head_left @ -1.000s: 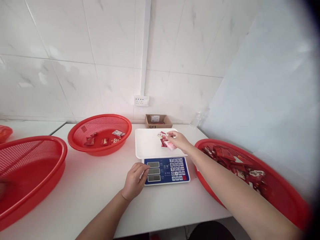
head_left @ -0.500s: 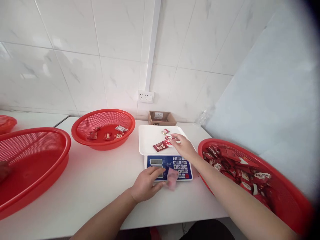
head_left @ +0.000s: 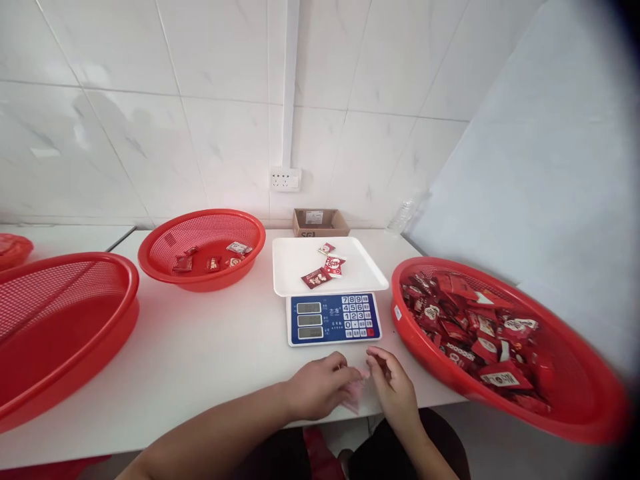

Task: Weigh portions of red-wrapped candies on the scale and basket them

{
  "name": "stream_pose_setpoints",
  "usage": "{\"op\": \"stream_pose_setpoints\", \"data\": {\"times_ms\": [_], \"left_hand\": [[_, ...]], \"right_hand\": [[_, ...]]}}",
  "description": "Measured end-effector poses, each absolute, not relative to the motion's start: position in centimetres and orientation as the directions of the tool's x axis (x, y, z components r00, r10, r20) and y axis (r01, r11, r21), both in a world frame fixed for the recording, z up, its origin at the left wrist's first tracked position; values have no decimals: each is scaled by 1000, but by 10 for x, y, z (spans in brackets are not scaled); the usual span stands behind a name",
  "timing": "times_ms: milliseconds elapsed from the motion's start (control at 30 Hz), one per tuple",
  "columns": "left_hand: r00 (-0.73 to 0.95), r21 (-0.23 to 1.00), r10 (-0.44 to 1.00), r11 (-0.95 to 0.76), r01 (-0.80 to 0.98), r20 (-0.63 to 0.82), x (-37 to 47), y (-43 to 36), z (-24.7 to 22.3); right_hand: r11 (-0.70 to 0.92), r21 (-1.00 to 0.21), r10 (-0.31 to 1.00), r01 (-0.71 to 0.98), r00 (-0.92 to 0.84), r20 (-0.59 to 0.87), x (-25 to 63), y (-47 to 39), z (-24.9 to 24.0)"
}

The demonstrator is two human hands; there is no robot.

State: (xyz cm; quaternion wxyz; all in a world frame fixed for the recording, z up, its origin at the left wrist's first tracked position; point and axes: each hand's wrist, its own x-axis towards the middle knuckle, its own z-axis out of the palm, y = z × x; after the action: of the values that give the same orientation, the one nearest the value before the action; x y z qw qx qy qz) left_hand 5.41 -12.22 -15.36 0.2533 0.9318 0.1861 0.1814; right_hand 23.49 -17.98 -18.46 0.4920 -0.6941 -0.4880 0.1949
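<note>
A small pink see-through bag (head_left: 354, 396) is pinched in the fingers of my left hand (head_left: 317, 387), just in front of the scale. Close by on the right, my right hand (head_left: 395, 390) has its thumb and forefinger bent together at the bag's edge; whether they grip it is not clear. Behind both hands stands a digital scale (head_left: 333, 320) with a blue keypad and a white tray (head_left: 293, 270). On that tray lie a dark red packet (head_left: 316, 278), a red-and-white packet (head_left: 335, 266) and a smaller packet (head_left: 327, 248).
At right, a red basket (head_left: 407, 327) holds many red packets. Another red basket (head_left: 200, 283) with several packets sits back left, and a larger one (head_left: 100, 340) at far left. A cardboard box (head_left: 320, 223) stands by the wall.
My right hand has left the packets on the scale tray and come back beside my left hand. The left hand, with the pink bag, has moved nearer, off the scale's keypad.
</note>
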Motion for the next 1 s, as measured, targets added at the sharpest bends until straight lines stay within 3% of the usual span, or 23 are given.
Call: {"op": "stream_pose_setpoints", "data": {"times_ms": [100,233,367,467,600,733,1000], "left_hand": [[767,644,534,-735,213,355,53,-108,-134],[533,634,681,-709,309,502,55,-62,-92],[436,549,794,-607,574,423,62,-10,-65],[488,402,832,-555,729,264,70,14,-66],[558,317,827,-548,774,67,82,34,-72],[510,264,855,-516,815,99,92,53,-69],[681,235,724,-685,689,113,110,68,-62]], "right_hand": [[-92,-919,870,384,480,113,238,-176,-186],[-98,-904,880,417,460,116,234,-175,-182],[-81,-902,888,423,442,128,232,-178,-181],[-70,-910,891,408,436,127,233,-180,-183],[-79,-915,900,395,424,106,234,-180,-185],[-69,-918,906,391,409,106,233,-181,-182],[-27,-906,912,422,381,150,234,-182,-179]]}}
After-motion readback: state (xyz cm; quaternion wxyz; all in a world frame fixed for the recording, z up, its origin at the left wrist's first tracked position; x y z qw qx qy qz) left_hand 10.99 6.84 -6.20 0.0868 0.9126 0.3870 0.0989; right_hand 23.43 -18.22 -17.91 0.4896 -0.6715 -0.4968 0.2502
